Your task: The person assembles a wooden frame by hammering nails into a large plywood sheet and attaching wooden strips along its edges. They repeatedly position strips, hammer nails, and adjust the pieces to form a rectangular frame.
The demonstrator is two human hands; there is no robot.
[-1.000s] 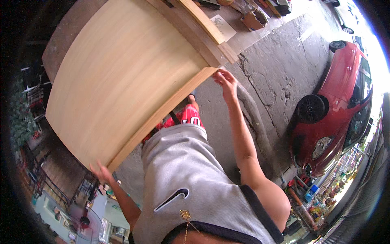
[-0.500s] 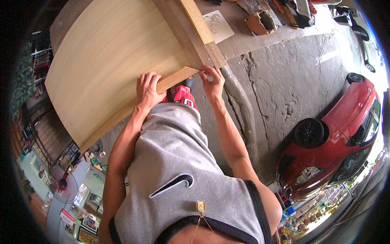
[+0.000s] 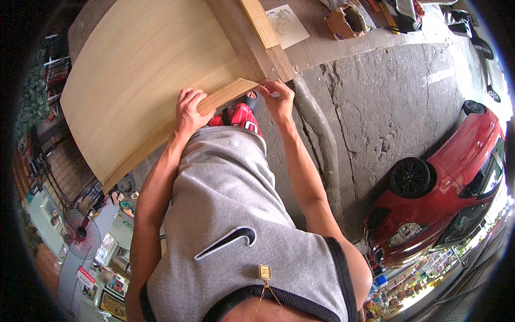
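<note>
A long light-brown wood strip with a slanted cut end runs along the near edge of a pale, smooth wood panel. My left hand is closed around this strip, with the fingers over its top. At the slanted end, my right hand has its thumb and fingertips pinched together. Those fingertips are at the tip of the strip; whether something small is also between them is too small to tell. Beyond them, another wood strip lies along the panel's right side, on a duller brown board.
A sheet of paper with a drawing and a torn cardboard box lie on the surface at the top. A red car stands on cracked concrete to the right. A fan is at lower left.
The view has shifted slightly. Both hands stay at the wood strip, the left one a little further to the left, the right one still pinched at the slanted end.
</note>
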